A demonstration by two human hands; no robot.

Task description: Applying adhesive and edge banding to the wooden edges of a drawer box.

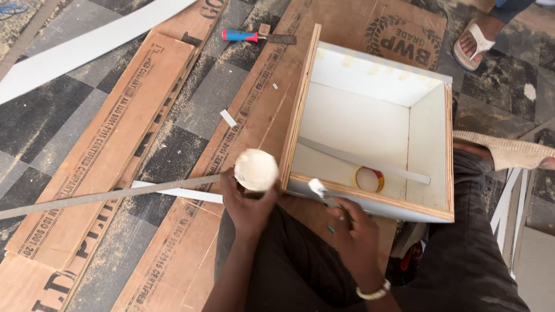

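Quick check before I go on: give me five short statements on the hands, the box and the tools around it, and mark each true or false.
1. The left hand holds a round white container. True.
2. The right hand is empty. False: it holds a small tool with a white tip at the near edge of the box.
3. A roll of tape lies inside the wooden box. True.
4. The blue and red handled tool lies inside the box. False: it lies on the board beyond the box.
5. A long metal file lies left of the left hand. True.
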